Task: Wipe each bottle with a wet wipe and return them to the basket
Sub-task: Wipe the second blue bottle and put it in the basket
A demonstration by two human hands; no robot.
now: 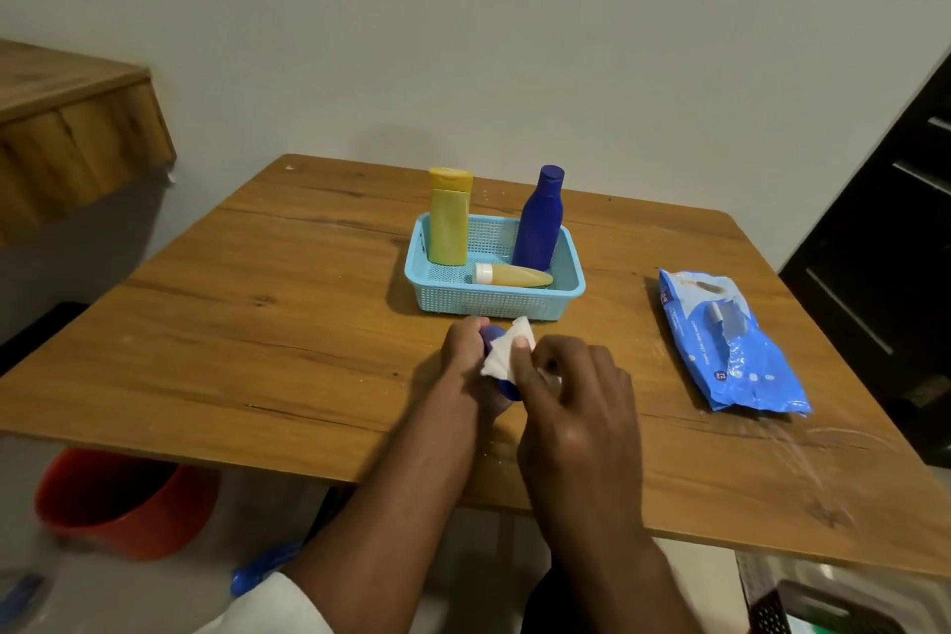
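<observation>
Wiping a small blue bottle (507, 389) just in front of the basket (494, 301), near the middle of the wooden table (257, 324). Left hand (465, 350) is wrapped around the bottle, fingers curled over its far end. Right hand (571, 391) pinches the white wet wipe (507, 350) against the bottle's top side, thumb pressing down on it. Most of the bottle is hidden by both hands, so I can't tell its shape or where the cap is.

In the basket: yellow bottle (448, 221) upright at back left, tall dark blue bottle (540, 221) upright at back right, small amber tube with a white cap (509, 274) lying flat along the front. Pack of wet wipes (731, 345) sits well to the right on the table, flap looks open.

Handling read, my guess: the bottle is plastic, light, stiff enough not to dent under a firm grip. A wet surface will get slick, so I'd hold mid-body with a full wrap, not by the cap. The wipe is limp and soft, and will bunch; keep it pinned flat under the thumb and rotate the bottle rather than dragging the wipe. For the return, the free spot is centre of the basket; set it down gently, as the upright bottles look easy to tip.
</observation>
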